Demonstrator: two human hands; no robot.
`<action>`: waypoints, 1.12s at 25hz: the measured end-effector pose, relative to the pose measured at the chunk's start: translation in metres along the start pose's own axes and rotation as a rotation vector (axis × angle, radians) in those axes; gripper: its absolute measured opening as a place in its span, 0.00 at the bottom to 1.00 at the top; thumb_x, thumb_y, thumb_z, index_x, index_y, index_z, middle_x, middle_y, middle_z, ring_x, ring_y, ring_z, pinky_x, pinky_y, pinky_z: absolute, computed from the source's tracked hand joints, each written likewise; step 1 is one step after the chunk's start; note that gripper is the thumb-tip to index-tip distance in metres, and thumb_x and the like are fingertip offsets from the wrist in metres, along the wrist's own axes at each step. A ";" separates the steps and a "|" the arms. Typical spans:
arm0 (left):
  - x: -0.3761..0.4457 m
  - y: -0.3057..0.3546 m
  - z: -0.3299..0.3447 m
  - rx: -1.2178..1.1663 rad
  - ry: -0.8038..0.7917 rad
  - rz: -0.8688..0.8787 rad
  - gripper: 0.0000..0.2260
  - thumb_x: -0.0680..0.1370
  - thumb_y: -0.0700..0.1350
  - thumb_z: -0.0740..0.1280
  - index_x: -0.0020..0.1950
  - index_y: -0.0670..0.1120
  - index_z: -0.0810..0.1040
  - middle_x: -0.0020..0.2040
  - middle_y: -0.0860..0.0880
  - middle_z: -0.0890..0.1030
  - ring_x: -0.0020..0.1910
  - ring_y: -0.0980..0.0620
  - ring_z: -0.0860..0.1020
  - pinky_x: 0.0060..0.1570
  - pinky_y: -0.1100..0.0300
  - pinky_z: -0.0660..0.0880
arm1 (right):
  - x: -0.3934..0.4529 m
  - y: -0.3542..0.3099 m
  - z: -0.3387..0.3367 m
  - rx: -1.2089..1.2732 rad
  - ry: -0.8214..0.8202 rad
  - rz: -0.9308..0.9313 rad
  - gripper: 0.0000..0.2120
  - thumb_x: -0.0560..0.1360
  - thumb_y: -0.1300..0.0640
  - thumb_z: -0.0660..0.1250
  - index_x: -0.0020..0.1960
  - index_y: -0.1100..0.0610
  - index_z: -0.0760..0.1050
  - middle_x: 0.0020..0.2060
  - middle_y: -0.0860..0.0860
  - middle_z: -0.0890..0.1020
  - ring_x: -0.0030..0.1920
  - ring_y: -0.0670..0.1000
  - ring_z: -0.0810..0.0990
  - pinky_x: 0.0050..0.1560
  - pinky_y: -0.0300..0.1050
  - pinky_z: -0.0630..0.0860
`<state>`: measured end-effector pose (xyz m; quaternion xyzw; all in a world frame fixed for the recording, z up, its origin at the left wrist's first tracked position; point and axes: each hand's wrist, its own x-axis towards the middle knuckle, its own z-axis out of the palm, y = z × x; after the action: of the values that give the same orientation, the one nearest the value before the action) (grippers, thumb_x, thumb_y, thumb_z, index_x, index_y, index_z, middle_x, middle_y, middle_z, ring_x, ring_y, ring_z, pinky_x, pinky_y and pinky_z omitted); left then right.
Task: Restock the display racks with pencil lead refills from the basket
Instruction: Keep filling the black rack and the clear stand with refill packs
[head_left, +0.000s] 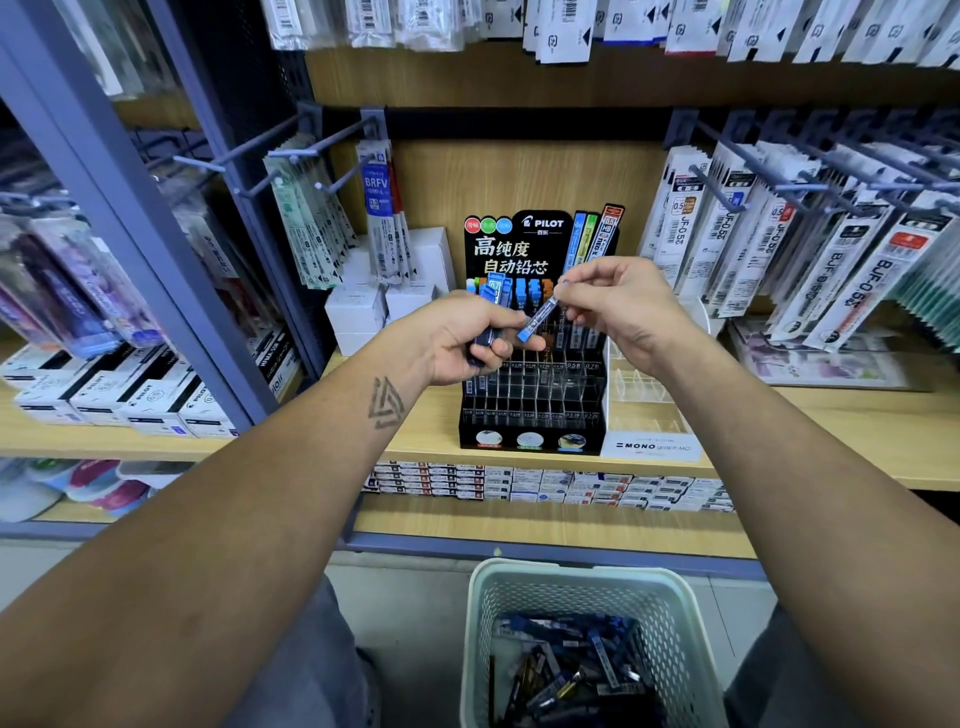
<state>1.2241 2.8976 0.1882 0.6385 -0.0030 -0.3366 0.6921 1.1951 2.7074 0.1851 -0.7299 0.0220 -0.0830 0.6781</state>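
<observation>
both hands meet at the centre of the frame, in front of a black tiered display rack (532, 395) that stands on a wooden shelf (831, 415). the left hand (462, 338) has its fingers curled round a small bunch of dark blue lead refill tubes (488, 312), whose tops stick up above the knuckles. the right hand (618, 301) pinches a single refill tube (540, 314) near its upper end between thumb and fingertips; the tube slants down to the left, and its blue cap lies touching or just beside the left thumb. the rack's back row holds a few upright tubes with blue and orange caps, while many of its lower compartments show only dividers. its header card reads pilot, and three sample tubes stand at its upper right corner. a clear acrylic stand (644, 384) with a mono label sits just right of the rack. at the bottom centre of the frame a pale perforated basket (571, 587) holds a loose heap of more refill tubes (571, 670). packets of pen refills (779, 244) hang on hooks at the right and left of the frame, and white boxes (358, 312) are stacked left of the rack.
</observation>
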 end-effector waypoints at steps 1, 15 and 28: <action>-0.001 0.000 -0.003 0.014 0.007 0.009 0.02 0.82 0.35 0.63 0.54 0.40 0.73 0.46 0.36 0.83 0.23 0.57 0.66 0.19 0.70 0.59 | 0.000 0.000 0.003 -0.005 0.010 0.001 0.05 0.72 0.68 0.75 0.44 0.60 0.82 0.35 0.56 0.83 0.31 0.48 0.79 0.37 0.41 0.76; -0.009 0.010 -0.021 0.035 0.149 0.129 0.03 0.79 0.33 0.67 0.51 0.39 0.77 0.42 0.38 0.82 0.21 0.57 0.66 0.18 0.69 0.60 | -0.006 0.001 0.032 0.037 -0.196 0.044 0.06 0.76 0.66 0.71 0.49 0.58 0.83 0.37 0.53 0.84 0.37 0.50 0.81 0.39 0.42 0.79; -0.010 0.009 -0.042 0.104 0.318 0.109 0.07 0.78 0.31 0.66 0.44 0.39 0.70 0.39 0.34 0.82 0.18 0.57 0.65 0.16 0.68 0.58 | -0.001 -0.003 0.036 0.105 0.082 -0.030 0.09 0.73 0.69 0.73 0.53 0.65 0.81 0.37 0.57 0.86 0.39 0.53 0.86 0.43 0.42 0.82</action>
<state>1.2390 2.9386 0.1930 0.7174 0.0544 -0.1928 0.6672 1.1989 2.7431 0.1854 -0.6896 0.0344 -0.1241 0.7126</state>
